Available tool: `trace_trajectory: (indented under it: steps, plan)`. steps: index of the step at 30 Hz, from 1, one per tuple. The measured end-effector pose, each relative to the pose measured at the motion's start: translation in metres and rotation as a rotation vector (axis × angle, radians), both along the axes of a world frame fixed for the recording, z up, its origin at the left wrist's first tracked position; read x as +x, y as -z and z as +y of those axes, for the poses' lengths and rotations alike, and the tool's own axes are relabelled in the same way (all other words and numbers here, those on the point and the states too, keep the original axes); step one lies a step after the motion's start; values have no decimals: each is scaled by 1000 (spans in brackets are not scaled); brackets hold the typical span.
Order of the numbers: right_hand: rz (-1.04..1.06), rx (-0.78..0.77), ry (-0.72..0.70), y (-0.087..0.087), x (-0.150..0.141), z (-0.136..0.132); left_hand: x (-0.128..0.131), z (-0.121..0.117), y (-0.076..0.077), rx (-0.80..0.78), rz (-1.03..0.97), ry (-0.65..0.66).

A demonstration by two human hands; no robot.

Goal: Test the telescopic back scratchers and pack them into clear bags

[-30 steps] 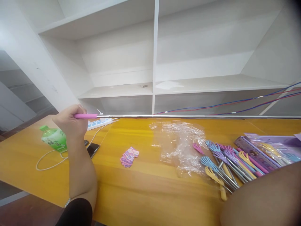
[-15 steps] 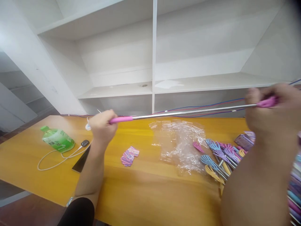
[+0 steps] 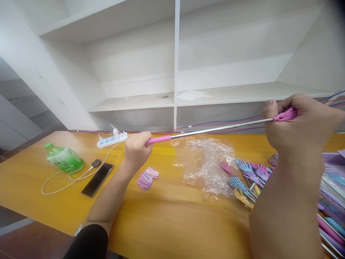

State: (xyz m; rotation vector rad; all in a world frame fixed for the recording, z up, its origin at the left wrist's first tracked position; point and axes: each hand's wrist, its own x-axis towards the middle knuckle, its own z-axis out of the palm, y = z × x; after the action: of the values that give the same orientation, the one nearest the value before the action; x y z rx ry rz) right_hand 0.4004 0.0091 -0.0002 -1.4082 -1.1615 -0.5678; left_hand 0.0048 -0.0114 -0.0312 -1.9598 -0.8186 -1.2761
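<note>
A telescopic back scratcher [image 3: 221, 128] stretches between my hands above the table, its metal rod part drawn out and tilted up to the right. My left hand [image 3: 138, 149] is closed around the end of its pink handle. The pink claw-shaped head is wrapped in my right hand [image 3: 302, 124], with the fingers partly hidden. Below and to the right lies a pile of similar back scratchers [image 3: 250, 176] in blue, purple, pink and yellow, partly covered by my right forearm. Clear plastic bags [image 3: 207, 165] are spread beside the pile. Small printed cards [image 3: 147, 178] lie in a stack near my left forearm.
On the left of the wooden table [image 3: 172, 223] are a green bottle [image 3: 64, 158] on its side, a phone [image 3: 97, 180], a white cable and a power strip [image 3: 111, 139]. White shelving [image 3: 175, 64] rises behind, with red and blue wires along its base. More back scratchers [image 3: 332, 230] lie far right.
My hands have come closer together, the left moving right and the right moving left. The exposed metal rod between them is shorter. The power strip and more of the phone now show.
</note>
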Motion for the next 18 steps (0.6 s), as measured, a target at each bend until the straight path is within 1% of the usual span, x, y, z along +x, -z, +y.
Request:
trace_trajectory:
  steps: [5, 7, 11, 14, 18]
  plan:
    - [-2, -5, -25, 0, -14, 2, -5, -4, -7, 14, -85, -8]
    - [-41, -19, -63, 2, -25, -1, -3, -6, -7, 0, -102, -17]
    - [-115, -9, -172, 4, -51, -10, 4, -9, 0, -44, -77, -37]
    - [-111, -26, -173, 3, -63, -15, 5, -9, 1, -55, -91, -33]
    - [-109, -31, -162, 2, -66, -17, 2, -11, -4, -42, -112, -32]
